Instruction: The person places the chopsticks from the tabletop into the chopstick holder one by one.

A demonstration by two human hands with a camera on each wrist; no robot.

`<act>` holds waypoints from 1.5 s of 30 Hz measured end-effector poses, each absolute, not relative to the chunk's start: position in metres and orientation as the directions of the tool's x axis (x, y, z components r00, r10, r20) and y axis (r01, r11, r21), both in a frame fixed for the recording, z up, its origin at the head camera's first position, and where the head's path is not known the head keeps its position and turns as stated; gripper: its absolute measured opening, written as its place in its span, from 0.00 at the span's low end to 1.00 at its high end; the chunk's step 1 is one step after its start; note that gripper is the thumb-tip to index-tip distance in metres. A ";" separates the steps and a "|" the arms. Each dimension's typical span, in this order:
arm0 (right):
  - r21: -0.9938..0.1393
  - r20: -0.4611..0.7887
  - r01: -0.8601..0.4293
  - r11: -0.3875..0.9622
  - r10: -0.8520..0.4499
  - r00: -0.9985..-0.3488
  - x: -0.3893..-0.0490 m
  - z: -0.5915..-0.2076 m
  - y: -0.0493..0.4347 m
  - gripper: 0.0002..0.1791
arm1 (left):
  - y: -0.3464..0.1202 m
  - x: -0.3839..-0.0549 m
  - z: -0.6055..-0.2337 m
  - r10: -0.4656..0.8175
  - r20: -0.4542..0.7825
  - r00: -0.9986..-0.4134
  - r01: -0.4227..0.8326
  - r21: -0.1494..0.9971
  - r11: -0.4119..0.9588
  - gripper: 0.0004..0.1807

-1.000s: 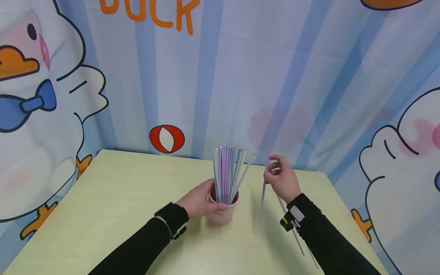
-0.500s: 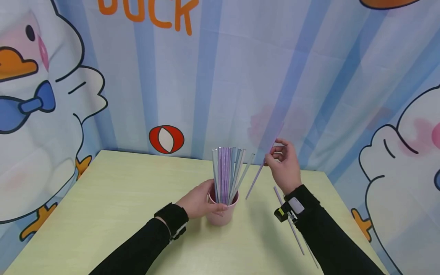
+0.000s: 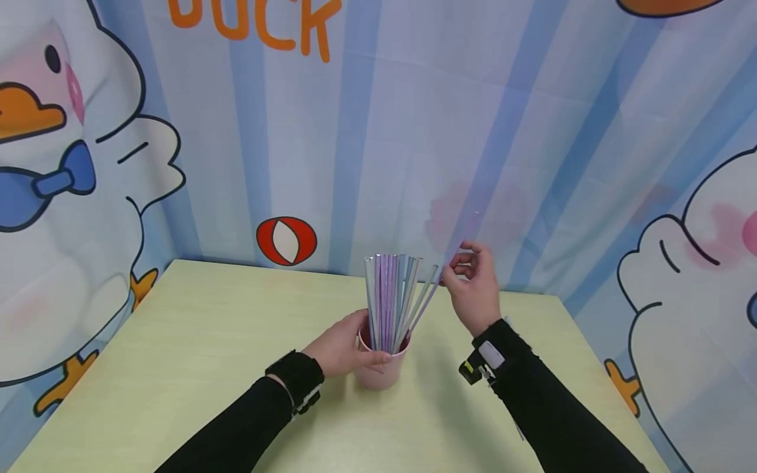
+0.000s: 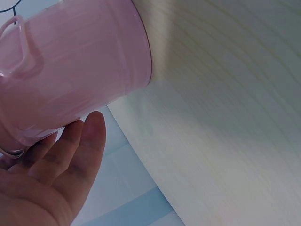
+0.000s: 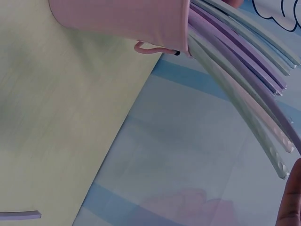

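Observation:
A small pink bucket (image 3: 378,377) stands upright on the table, filled with a bunch of purple, clear-blue and pale straws (image 3: 387,299). My left hand (image 3: 343,345) grips it at the rim, thumb across the near side and fingers around the left. In the left wrist view those fingers (image 4: 89,146) lie along the bucket's wall. To the right, my right hand (image 3: 476,295) pinches a purple straw (image 3: 427,305) near its upper part. This straw slants down leftward, its lower end at the bucket's right rim beside the other straws.
A loose purple straw (image 5: 21,215) lies on the pale wooden table (image 3: 236,315), mostly hidden under my right forearm in the head view. Behind the table's back edge hangs a striped blue cloth (image 3: 402,131) with cartoon ducks. A wire handle loop (image 5: 157,48) sticks out from the bucket.
My right hand has tilted the purple straw and moved it left, bringing its lower end from above the table to the bucket's rim. The left hand and bucket have stayed in place.

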State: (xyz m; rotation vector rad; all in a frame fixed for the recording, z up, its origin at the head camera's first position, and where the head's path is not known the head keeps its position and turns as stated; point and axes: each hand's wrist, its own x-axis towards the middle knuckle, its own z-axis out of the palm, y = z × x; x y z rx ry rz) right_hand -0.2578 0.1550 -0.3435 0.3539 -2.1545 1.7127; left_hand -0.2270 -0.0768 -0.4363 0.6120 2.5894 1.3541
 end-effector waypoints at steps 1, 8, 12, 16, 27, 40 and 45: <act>-0.882 0.427 -0.409 0.233 0.028 -0.904 -0.258 -0.345 0.154 0.27 | -0.077 -0.227 -0.436 0.424 0.048 -0.904 0.282 0.814 0.508 0.50; -0.887 0.407 -0.392 0.242 0.013 -0.913 -0.257 -0.359 0.149 0.27 | -0.076 -0.226 -0.434 0.428 0.046 -0.903 0.280 0.818 0.503 0.50; -0.889 0.387 -0.371 0.268 0.007 -0.922 -0.257 -0.369 0.147 0.26 | -0.076 -0.226 -0.434 0.439 0.053 -0.897 0.289 0.821 0.492 0.50; -0.889 0.375 -0.359 0.286 0.001 -0.927 -0.255 -0.378 0.146 0.26 | -0.076 -0.226 -0.435 0.450 0.066 -0.891 0.306 0.818 0.487 0.50; -0.884 0.347 -0.332 0.328 -0.014 -0.938 -0.252 -0.392 0.141 0.26 | -0.076 -0.228 -0.436 0.448 0.066 -0.891 0.306 0.817 0.488 0.51; -0.880 0.332 -0.326 0.346 -0.043 -0.942 -0.237 -0.398 0.131 0.25 | -0.077 -0.227 -0.435 0.450 0.074 -0.890 0.312 0.818 0.483 0.50; -0.870 0.316 -0.315 0.380 -0.062 -0.947 -0.240 -0.411 0.131 0.25 | -0.078 -0.226 -0.434 0.450 0.082 -0.889 0.320 0.815 0.484 0.49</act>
